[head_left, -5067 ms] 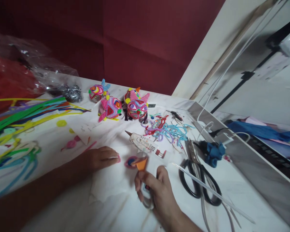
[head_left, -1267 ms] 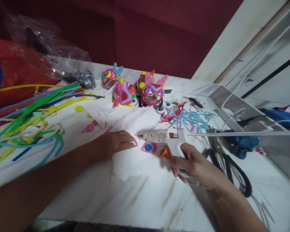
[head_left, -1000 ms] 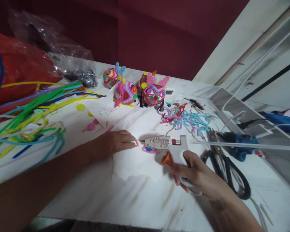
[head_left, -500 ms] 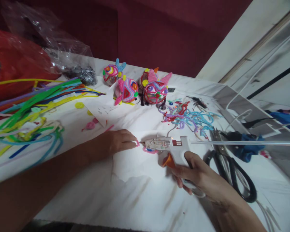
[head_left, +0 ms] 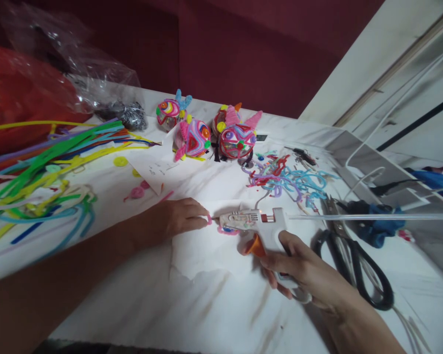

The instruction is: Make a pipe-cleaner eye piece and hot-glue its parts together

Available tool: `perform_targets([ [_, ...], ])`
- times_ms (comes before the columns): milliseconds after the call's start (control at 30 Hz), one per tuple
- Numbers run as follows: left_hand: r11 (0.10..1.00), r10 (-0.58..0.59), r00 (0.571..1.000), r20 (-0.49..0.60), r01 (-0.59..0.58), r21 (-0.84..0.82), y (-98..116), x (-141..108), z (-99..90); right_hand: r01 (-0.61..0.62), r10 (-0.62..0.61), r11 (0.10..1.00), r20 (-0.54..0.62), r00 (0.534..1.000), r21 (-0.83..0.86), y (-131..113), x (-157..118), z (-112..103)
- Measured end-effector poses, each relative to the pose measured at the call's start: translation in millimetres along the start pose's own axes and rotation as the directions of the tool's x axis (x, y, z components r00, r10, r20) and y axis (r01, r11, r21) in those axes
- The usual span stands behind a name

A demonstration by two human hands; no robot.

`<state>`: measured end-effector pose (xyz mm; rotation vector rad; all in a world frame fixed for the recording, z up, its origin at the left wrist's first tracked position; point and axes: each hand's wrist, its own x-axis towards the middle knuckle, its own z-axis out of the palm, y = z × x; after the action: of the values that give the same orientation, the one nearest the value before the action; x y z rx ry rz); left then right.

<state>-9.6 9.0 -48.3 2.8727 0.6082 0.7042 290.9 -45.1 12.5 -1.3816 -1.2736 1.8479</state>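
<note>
My right hand (head_left: pixel 299 263) is wrapped round the handle of a white hot glue gun (head_left: pixel 273 231) with an orange trigger. A long clear glue stick (head_left: pixel 354 217) runs out of its back. The nozzle points left and meets a small pink piece of pipe cleaner (head_left: pixel 208 220) at my left fingertips. My left hand (head_left: pixel 180 216) is closed on that piece, just above a sheet of white paper (head_left: pixel 203 253). Partly hidden below the gun's barrel lies a pink and blue pipe-cleaner shape (head_left: pixel 227 230) on the paper.
Several colourful pipe-cleaner fish (head_left: pixel 239 140) stand at the back. Loose pipe cleaners (head_left: pixel 59 142) lie at left, cut scraps (head_left: pixel 288 177) at right. Black-handled scissors (head_left: pixel 354 265) rest beside my right wrist. A red plastic bag (head_left: pixel 29 93) sits at far left, and a low grey partition (head_left: pixel 402 206) edges the right side.
The glue gun has shifted slightly left, its nozzle closer to the pink piece. My left hand keeps nearly the same place and grip.
</note>
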Motion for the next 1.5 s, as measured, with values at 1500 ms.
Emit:
perform_targets([
  [1500, 1.000, 0.019, 0.999, -0.036, -0.018, 0.019, 1.2, 0.3, -0.4, -0.117, 0.116, 0.992, -0.029, 0.993, -0.034, -3.6, -2.4, 1.1],
])
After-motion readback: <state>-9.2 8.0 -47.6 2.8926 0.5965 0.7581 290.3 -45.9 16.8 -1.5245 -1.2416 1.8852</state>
